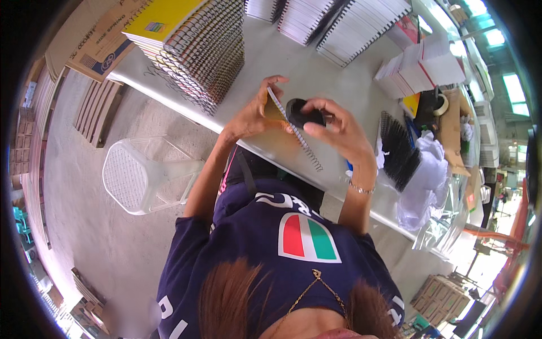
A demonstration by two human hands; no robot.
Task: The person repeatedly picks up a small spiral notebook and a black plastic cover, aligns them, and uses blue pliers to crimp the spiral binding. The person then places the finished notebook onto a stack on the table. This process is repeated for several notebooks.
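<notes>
My left hand (255, 116) grips a notebook (279, 106) tilted up on its edge over the near side of the table, fingers behind and thumb in front. Its white punched edge faces up and right. From the lower end of that edge a thin wire spiral (310, 155) sticks out toward the table's front. Against the notebook's right side, my right hand (339, 127) has its fingers curled round a dark, round black object (305, 113). What kind of object it is, I cannot make out.
A tall stack of yellow-covered spiral notebooks (195, 51) stands at the table's left. Unbound book stacks (361, 28) line the back. To the right lie black spirals (398, 150), crumpled white paper (423, 186) and a tape roll (441, 104). A white plastic stool (127, 175) stands left.
</notes>
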